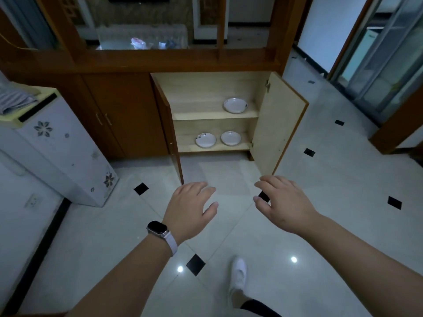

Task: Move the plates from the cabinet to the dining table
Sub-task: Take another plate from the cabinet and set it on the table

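Observation:
A low wooden cabinet (212, 88) stands ahead with both doors swung open. One white plate (235, 105) lies on its upper shelf at the right. Two white plates sit side by side on the bottom shelf, the left one (205, 140) with a small dark pattern, the right one (230, 138) plain. My left hand (191, 208), with a watch on the wrist, and my right hand (282, 203) hover palm down over the floor in front of the cabinet. Both have relaxed, spread fingers and hold nothing. The dining table is out of view.
The left cabinet door (170, 131) and right door (278, 124) jut out toward me. A white appliance with flower prints (61, 145) stands at the left. Glossy tiled floor (229, 236) lies between me and the cabinet; my white shoe (238, 275) is on it. A doorway (377, 53) opens at the right.

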Motion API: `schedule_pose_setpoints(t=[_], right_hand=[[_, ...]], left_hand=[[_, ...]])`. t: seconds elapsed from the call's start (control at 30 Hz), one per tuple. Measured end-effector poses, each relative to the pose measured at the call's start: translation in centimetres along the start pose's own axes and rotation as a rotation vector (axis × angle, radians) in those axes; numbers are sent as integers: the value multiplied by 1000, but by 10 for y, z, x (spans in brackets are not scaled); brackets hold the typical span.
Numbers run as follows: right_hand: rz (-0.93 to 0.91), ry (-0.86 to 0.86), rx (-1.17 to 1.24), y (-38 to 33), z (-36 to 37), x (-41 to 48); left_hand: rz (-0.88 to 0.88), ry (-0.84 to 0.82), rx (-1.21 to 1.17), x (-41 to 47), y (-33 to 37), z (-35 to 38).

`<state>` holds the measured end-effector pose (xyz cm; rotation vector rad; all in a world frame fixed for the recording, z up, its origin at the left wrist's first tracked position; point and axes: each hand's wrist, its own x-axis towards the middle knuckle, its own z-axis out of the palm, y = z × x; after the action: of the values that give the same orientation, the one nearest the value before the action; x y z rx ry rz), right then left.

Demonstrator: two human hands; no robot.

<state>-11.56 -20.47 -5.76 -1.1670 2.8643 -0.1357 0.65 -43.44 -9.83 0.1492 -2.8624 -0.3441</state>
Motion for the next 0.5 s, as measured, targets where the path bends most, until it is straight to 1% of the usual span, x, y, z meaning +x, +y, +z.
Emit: schedule_pose_setpoints(t=[0.27,0.37,0.5], right_hand=[[-36,-37,89,48,28,128],[-54,-75,98,76,29,182],[-64,-72,97,120,19,245]], left_hand=[[-42,-81,55,115,-38,35],[-49,-117,82,169,-47,45],[-33,-125,106,247,-51,54]])
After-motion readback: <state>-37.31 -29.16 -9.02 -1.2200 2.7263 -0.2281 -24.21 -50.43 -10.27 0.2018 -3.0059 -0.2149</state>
